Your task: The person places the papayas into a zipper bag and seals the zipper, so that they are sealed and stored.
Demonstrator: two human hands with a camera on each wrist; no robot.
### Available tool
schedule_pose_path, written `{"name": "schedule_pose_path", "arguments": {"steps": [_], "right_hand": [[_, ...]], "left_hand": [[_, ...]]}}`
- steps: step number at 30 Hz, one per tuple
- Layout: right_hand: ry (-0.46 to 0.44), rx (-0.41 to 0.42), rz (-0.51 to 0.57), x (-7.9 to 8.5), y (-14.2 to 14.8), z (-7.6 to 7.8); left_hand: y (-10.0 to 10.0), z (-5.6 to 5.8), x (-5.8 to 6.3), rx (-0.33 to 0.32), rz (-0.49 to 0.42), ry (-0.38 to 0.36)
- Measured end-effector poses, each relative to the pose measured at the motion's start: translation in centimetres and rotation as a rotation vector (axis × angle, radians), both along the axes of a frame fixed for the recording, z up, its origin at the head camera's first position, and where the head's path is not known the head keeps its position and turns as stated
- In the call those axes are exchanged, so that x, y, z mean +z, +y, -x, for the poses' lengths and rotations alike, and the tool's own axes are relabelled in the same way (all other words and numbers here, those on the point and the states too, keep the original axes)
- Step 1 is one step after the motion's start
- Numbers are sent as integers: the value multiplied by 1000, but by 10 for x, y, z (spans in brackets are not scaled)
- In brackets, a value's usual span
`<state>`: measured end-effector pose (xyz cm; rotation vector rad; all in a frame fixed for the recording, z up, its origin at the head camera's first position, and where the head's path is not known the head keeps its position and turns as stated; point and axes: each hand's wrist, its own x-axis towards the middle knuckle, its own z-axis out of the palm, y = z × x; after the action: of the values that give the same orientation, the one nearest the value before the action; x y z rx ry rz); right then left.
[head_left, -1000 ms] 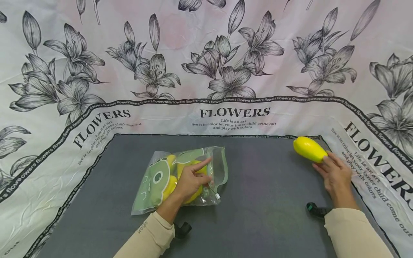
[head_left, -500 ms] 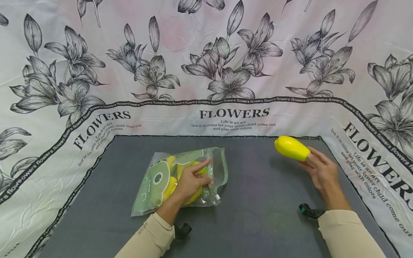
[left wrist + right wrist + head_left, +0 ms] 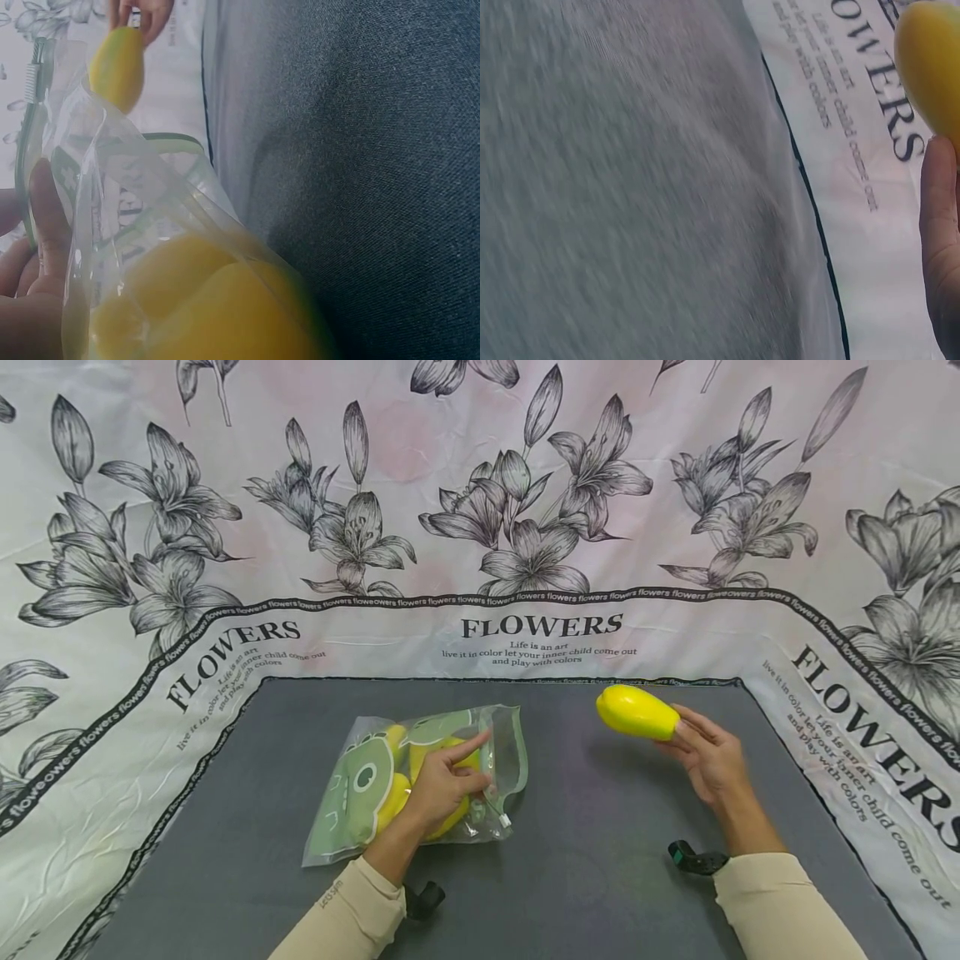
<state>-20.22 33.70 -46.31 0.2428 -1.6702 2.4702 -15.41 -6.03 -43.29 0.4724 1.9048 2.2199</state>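
A clear zip bag (image 3: 337, 818) with a green cartoon print lies on the left half of the dark table, several yellow things (image 3: 240, 315) inside it. My left hand (image 3: 441, 787) holds the bag at its zip end, index finger stretched along the zip strip. In the left wrist view the bag's mouth stands partly raised beside the fingers (image 3: 51, 217). My right hand (image 3: 716, 762) grips a smooth yellow mango-like fruit (image 3: 637, 712) by its near end, above the table right of the bag. The right wrist view catches only part of that fruit and one finger (image 3: 939, 202).
The grey tabletop (image 3: 585, 877) has a black-edged border. Behind and beside it hangs white cloth (image 3: 405, 643) printed with flowers and lettering. A black wrist-camera mount (image 3: 425, 900) sits by the left wrist, another camera mount (image 3: 696, 860) by the right.
My right hand has carried the yellow fruit leftward from the table's far right corner, nearer the bag. The left hand and the bag have stayed in place.
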Motion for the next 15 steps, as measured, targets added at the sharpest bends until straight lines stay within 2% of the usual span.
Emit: {"name": "schedule_pose_path", "arguments": {"steps": [5, 15], "right_hand": [[0, 32, -41, -3, -15, 1], [31, 127, -50, -11, -40, 1]], "left_hand": [[0, 0, -1, 1, 2, 6], [1, 0, -2, 2, -4, -5]]}}
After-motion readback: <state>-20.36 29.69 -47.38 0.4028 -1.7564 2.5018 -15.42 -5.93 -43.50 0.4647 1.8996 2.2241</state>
